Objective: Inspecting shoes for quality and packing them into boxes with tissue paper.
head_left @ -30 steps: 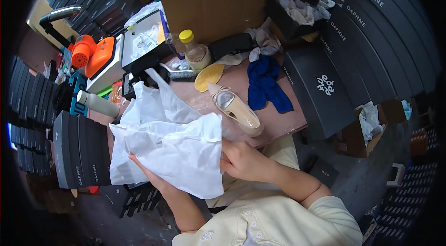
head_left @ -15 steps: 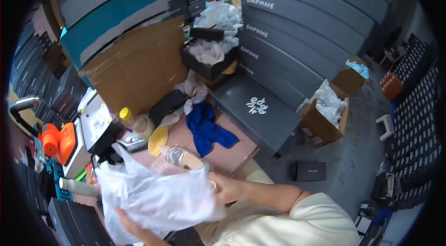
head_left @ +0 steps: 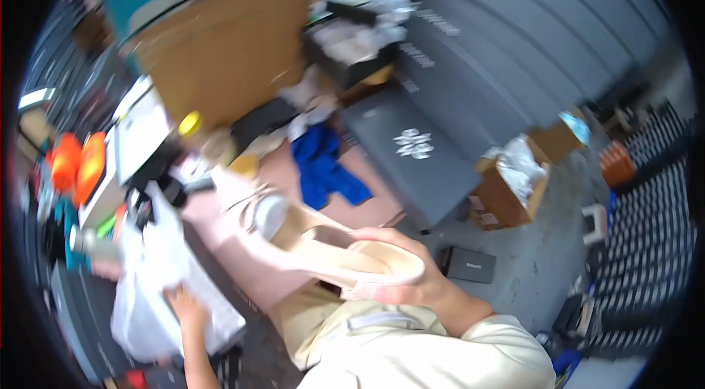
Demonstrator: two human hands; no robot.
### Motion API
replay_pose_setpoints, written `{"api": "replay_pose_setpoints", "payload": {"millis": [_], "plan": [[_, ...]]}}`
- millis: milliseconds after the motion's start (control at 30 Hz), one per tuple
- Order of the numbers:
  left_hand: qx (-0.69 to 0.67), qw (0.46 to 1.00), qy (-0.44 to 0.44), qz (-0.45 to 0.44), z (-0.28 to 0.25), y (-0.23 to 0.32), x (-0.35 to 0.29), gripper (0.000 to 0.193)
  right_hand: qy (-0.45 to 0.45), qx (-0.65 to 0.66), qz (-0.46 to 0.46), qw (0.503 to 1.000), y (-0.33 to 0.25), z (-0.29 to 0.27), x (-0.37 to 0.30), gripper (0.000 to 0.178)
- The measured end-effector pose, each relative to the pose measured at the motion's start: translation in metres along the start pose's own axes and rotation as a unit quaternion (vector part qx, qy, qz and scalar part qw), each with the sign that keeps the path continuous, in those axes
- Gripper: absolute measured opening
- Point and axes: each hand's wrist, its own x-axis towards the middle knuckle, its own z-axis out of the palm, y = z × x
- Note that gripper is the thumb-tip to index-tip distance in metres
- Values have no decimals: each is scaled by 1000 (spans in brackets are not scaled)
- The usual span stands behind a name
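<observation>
fingers [head_left: 399,294] of the right hand [head_left: 432,277] clamp a pale shoe [head_left: 305,258]; the left hand [head_left: 188,310] touches white wrapping [head_left: 150,290], grip unclear. shoe-handling seems in hand; the next move calls for steady support.

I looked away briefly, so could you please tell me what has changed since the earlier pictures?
A beige shoe now shows gripped by the heel in the right hand, which has come away from the white wrapping. The wrapping has shifted left, with the left hand on it. The blue cloth stays on the table.

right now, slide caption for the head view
Right hand holds pointed beige bow shoe; left hand touches white wrapping
</observation>
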Motion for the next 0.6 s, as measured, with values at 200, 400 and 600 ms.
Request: {"api": "replay_pose_setpoints", "payload": {"millis": [200, 400, 600], "plan": [[-255, 949, 158, -94, -106, -14, -70, 41, -11, -334, -85, 939, 64, 42, 16, 60], [-513, 545, 664, 3, -184, 91, -156, 47, 21, -463, -31, 886, 148, 71, 71, 66], [-593, 614, 514, 80, -182, 192, -96, 71, -108, -561, -77, 817, 90, 64, 86, 43]]}}
